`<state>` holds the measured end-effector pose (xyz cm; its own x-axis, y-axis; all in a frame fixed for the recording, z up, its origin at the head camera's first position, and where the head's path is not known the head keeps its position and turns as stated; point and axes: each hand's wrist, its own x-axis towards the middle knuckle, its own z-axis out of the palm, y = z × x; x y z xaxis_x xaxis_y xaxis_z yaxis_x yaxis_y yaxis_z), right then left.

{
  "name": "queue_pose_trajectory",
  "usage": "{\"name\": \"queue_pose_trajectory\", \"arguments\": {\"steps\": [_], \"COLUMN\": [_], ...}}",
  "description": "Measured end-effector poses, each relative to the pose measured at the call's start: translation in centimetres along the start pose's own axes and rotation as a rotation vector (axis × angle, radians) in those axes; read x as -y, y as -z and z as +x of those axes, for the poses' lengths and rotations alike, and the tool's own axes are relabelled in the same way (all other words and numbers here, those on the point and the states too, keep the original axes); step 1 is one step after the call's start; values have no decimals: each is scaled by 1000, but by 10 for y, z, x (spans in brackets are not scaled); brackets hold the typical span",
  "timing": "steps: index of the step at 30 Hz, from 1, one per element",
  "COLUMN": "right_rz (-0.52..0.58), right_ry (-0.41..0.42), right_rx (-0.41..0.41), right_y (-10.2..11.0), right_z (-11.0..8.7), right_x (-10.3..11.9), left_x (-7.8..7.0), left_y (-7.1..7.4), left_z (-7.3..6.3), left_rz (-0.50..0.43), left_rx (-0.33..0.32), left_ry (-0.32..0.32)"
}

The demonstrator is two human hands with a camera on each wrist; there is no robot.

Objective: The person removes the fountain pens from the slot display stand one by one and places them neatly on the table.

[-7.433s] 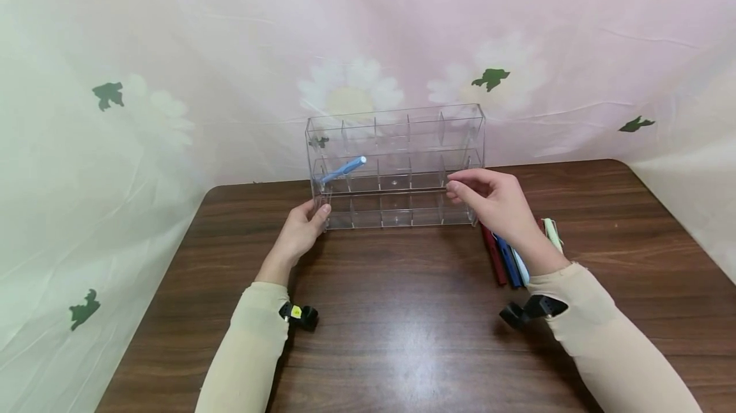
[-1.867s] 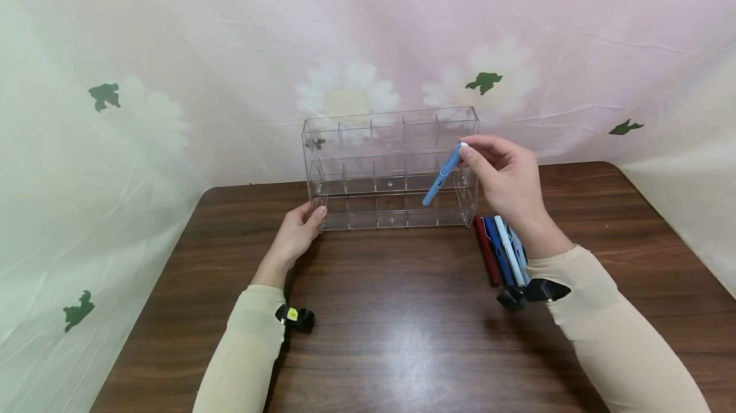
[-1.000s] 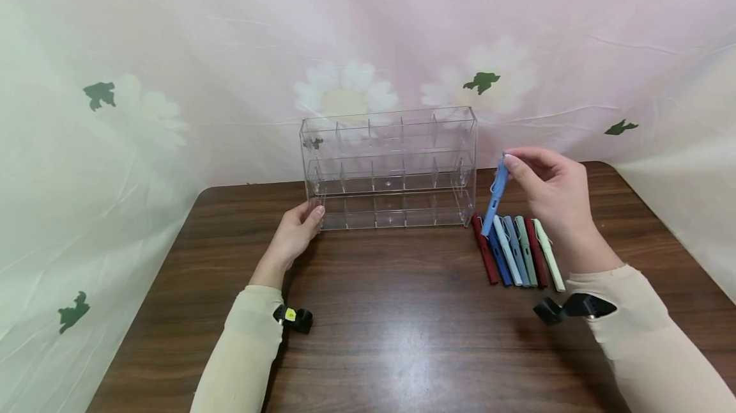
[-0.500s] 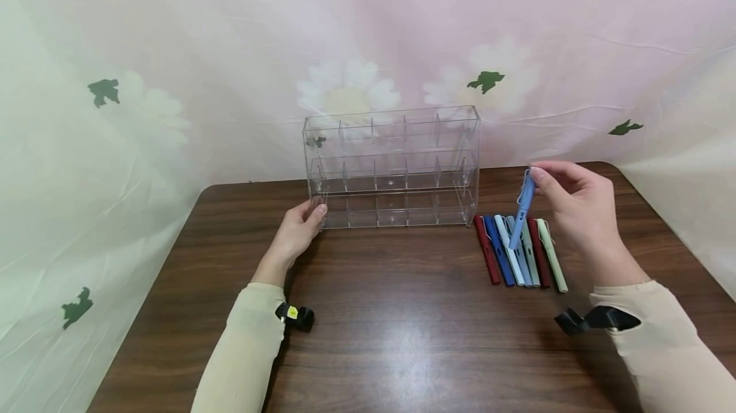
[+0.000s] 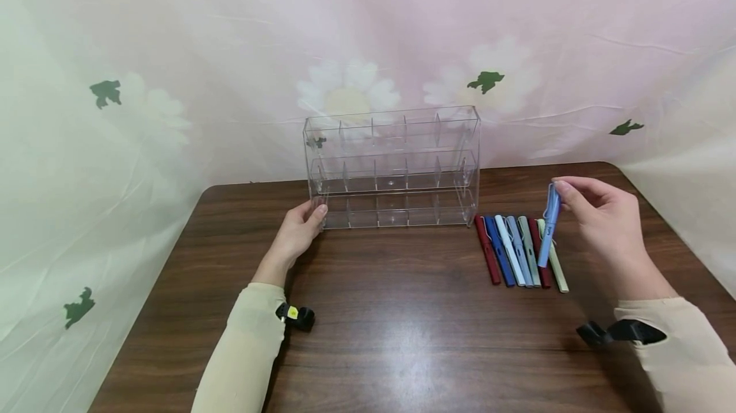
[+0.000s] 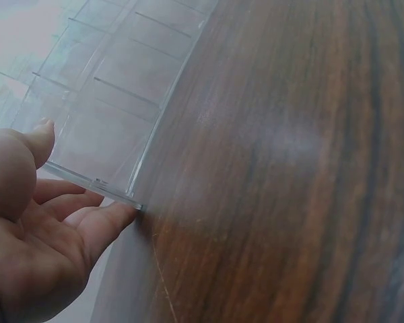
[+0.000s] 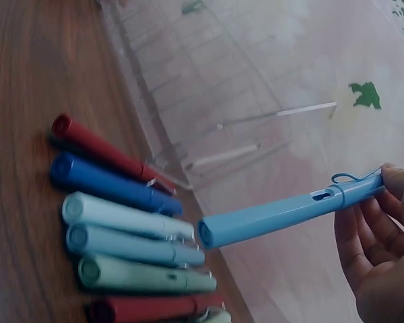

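A clear acrylic organizer (image 5: 391,173) with tiers of small compartments stands at the back of the table. My left hand (image 5: 300,224) grips its lower left side; in the left wrist view the thumb lies on one side of the clear wall (image 6: 97,141) and the fingers on the other. My right hand (image 5: 604,221) pinches a light blue pen (image 5: 550,227) by its cap end, the other end pointing down. In the head view this pen overlaps the right end of a row of pens (image 5: 513,253). The right wrist view has the held pen (image 7: 276,214) raised beside the row.
The row, right of the organizer, runs dark red (image 5: 487,250), blue (image 5: 499,251), pale blue, grey-blue, grey-green, dark red, then pale green (image 5: 559,270). A floral curtain (image 5: 259,48) hangs behind the brown wooden table (image 5: 368,336).
Earliest, a light blue pen leaned in the organizer's left compartment and the right hand held nothing. Later it held a light blue pen before the organizer, then carried it rightward over the row. Left hand stayed.
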<state>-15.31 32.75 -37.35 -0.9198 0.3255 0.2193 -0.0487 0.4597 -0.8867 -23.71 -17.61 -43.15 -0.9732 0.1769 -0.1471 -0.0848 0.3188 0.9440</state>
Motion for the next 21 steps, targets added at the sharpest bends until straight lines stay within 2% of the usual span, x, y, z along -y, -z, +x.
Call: {"name": "queue_pose_trajectory", "arguments": {"steps": [3, 5, 10, 17, 21], "right_rz": [-30, -1, 10, -255, -339], "right_ry": [-66, -105, -139, -138, -129], "right_rx": [18, 39, 67, 102, 136], "right_y": [5, 9, 15, 20, 23], "right_z": [-2, -2, -1, 0, 1], "right_x": [-6, -11, -24, -38, -47], "left_x": [0, 0, -1, -1, -1], "left_y": [0, 0, 0, 0, 0], "left_z": [0, 0, -1, -2, -2], "left_rz": [4, 6, 1, -1, 0], "left_rx": [-2, -2, 1, 0, -5], "left_ry": [2, 5, 18, 9, 10]}}
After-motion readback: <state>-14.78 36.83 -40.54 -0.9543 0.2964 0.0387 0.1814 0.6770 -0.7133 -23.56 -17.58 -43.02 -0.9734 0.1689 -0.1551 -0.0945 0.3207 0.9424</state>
